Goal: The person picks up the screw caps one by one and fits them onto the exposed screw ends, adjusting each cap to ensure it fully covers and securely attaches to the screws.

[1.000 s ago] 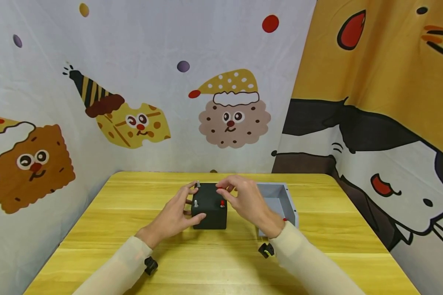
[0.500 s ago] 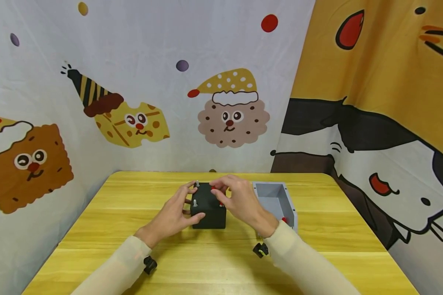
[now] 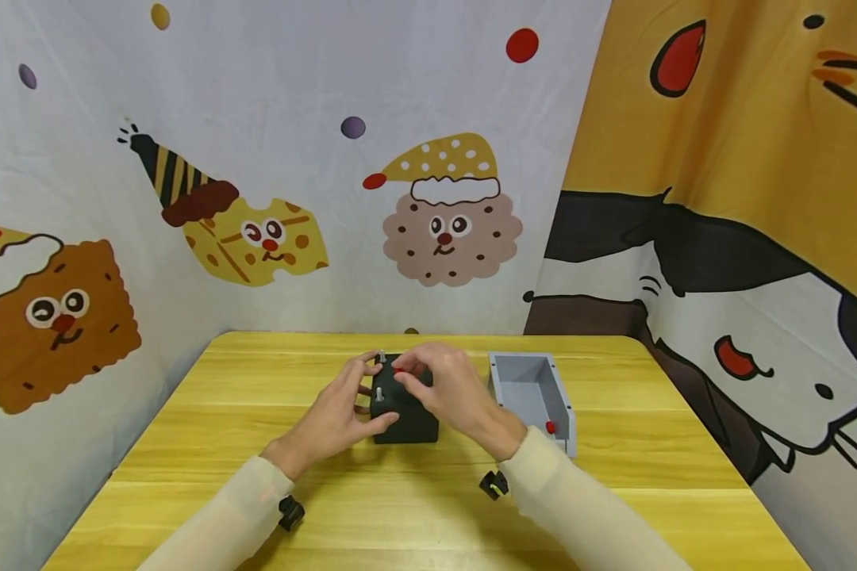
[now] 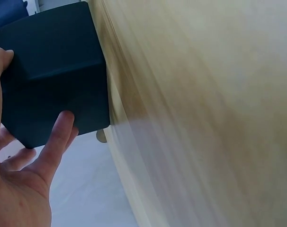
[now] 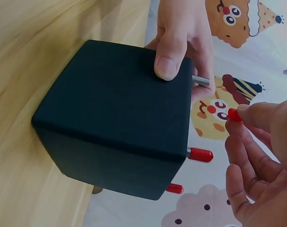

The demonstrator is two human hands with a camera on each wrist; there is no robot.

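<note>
A black box stands on the table with threaded metal posts sticking up from its top. My left hand holds its left side, thumb on the near face and the other fingers around the left and far sides. Above the box top, my right hand pinches a small red cap between thumb and forefinger, apart from the bare post near the left thumb. The two right-hand posts wear red caps, a nearer cap and a farther cap. In the head view, the right hand hides these.
Right of the box sits a grey open tray, with another red cap inside near its front. The wooden table ends at a printed cloth behind. Small black cameras hang under both wrists.
My right hand has moved left across the box top with the red cap, from the right posts toward the left ones. The tray's cap shows more fully. The left hand stays put.
</note>
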